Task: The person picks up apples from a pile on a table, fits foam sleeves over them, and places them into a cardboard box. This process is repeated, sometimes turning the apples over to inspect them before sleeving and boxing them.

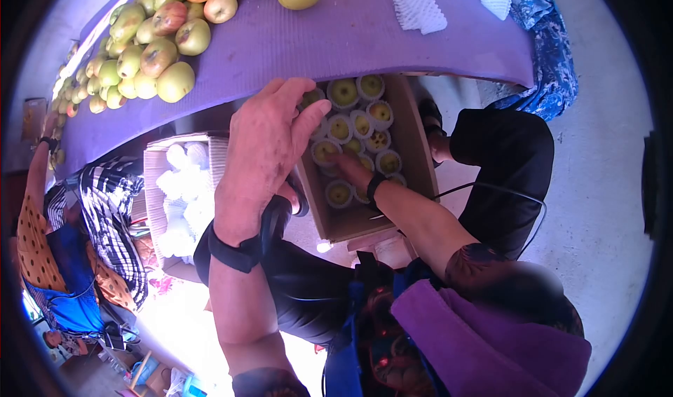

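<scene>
A cardboard box [429, 160] between my knees holds several yellow-green apples [339, 127] in white foam nets. My right hand [352, 173] reaches down into it, fingers bent against a netted apple [325, 152] near the left wall. Part of that grip is hidden by the back of the hand. Above the box's left edge is my left hand [270, 141], closer to the camera. Its thumb stands apart from the bent fingers, and nothing shows between them.
Loose apples [160, 57] are heaped on the purple-covered table [350, 36], with white foam nets [420, 4] at its far edge. A second carton [155, 208] holds white foam nets. A person in a dotted sleeve [35, 236] sits at the left. A black cable [491, 185] crosses my leg.
</scene>
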Available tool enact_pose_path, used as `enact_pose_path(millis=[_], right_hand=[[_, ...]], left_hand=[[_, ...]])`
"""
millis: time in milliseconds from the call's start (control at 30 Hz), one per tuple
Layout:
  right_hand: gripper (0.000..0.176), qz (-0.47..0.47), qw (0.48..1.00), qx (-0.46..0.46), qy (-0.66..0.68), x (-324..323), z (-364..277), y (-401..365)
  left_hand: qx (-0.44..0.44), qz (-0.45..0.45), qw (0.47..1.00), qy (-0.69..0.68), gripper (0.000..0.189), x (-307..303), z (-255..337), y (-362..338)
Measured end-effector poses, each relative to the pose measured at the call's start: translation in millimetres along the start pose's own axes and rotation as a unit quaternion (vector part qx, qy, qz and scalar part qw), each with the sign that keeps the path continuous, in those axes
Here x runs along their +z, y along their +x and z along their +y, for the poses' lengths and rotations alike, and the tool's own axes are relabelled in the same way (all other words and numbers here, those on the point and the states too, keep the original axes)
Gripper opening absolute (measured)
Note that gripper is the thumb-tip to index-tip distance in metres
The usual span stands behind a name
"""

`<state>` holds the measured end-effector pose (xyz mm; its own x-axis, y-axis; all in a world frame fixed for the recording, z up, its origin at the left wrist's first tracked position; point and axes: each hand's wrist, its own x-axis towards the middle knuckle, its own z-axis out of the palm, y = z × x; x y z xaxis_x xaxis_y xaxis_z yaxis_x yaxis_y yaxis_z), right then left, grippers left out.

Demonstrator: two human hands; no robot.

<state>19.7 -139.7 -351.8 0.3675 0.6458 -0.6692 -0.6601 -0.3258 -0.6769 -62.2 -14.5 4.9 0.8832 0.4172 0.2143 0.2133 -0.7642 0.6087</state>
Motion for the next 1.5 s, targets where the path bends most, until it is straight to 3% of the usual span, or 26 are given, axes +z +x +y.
enact_pose_path(millis=[67,200,267,300,367,467,533,667,733,767,833,867,933,1000,1033,1100,1233,1300,1433,1500], right_hand=[[0.056,0.012,0.995,0.051,-0.083,3.0,-24.7,-27.1],[0.043,0.072,0.982,0.061,-0.163,-9.3,-7.8,-8.7],[0.033,-0.007,0.933,0.078,-0.352,-20.9,-6.2,1.6],[0.033,0.002,0.933,0.07,-0.354,-19.3,-17.3,-9.2],[0.03,-0.067,0.92,0.061,-0.382,-2.5,-52.9,-51.8],[0.028,-0.116,0.903,-0.016,-0.413,10.1,-105.1,-97.8],[0.028,-0.221,0.864,-0.075,-0.447,18.9,-138.7,-123.0],[0.032,-0.241,0.822,-0.155,-0.492,30.8,-195.4,-171.9],[0.028,-0.194,0.789,-0.289,-0.507,30.0,-217.5,-192.3],[0.028,-0.193,0.787,-0.291,-0.509,29.8,-228.0,-202.2],[0.023,-0.123,0.754,-0.406,-0.502,26.3,-246.8,-216.6],[0.023,-0.122,0.752,-0.408,-0.503,21.9,-255.1,-218.3],[0.022,0.038,0.658,-0.532,-0.531,11.9,-274.6,-218.3],[0.029,0.169,0.631,-0.586,-0.48,-2.1,-298.4,-212.4],[0.029,0.169,0.631,-0.586,-0.479,-9.1,-310.6,-207.1],[0.037,0.257,0.678,-0.558,-0.404,-25.2,-332.5,-192.7],[0.046,0.325,0.634,-0.511,-0.48,-46.6,-347.8,-164.5],[0.045,0.317,0.694,-0.383,-0.521,-47.3,-351.0,-161.9],[0.036,0.285,0.691,-0.379,-0.546,-44.1,-350.4,-158.7],[0.025,0.235,0.641,-0.522,-0.512,-40.5,-342.7,-157.1]], left_hand=[[0.007,0.005,1.0,0.01,0.028,0.6,-3.6,1.7],[0.01,0.019,1.0,0.014,0.028,-1.7,-10.6,5.9],[0.015,0.03,0.999,0.008,0.028,-4.1,-12.8,8.0],[0.013,0.035,0.999,0.019,0.028,-5.4,-13.5,9.5],[0.03,0.049,0.998,0.023,0.027,-4.4,-15.2,15.7],[0.019,0.047,0.998,0.046,0.027,-3.7,-15.2,22.4],[0.034,0.049,0.997,0.043,0.027,-0.2,-18.5,27.3],[0.049,0.048,0.997,0.041,0.027,9.7,-19.8,34.2],[0.053,0.047,0.997,0.042,0.026,12.6,-19.1,36.9],[0.054,0.045,0.996,0.054,0.026,14.5,-18.2,38.2],[0.056,0.044,0.995,0.066,0.025,17.9,-16.0,40.2],[0.059,0.037,0.995,0.078,0.025,19.3,-15.0,40.9],[0.062,0.03,0.994,0.09,0.024,20.9,-12.9,41.8],[0.075,0.036,0.993,0.081,0.024,21.5,-11.5,41.7],[0.075,0.036,0.993,0.081,0.024,21.4,-11.7,41.9],[0.08,0.037,0.993,0.085,0.024,21.5,-10.9,43.7],[0.079,0.035,0.992,0.088,0.024,21.3,-9.8,43.6],[0.072,0.028,0.994,0.074,0.024,21.0,-9.2,43.8],[0.079,0.042,0.994,0.059,0.024,20.2,-9.3,42.8],[0.086,0.092,0.99,0.063,0.025,20.7,-9.4,43.5]])
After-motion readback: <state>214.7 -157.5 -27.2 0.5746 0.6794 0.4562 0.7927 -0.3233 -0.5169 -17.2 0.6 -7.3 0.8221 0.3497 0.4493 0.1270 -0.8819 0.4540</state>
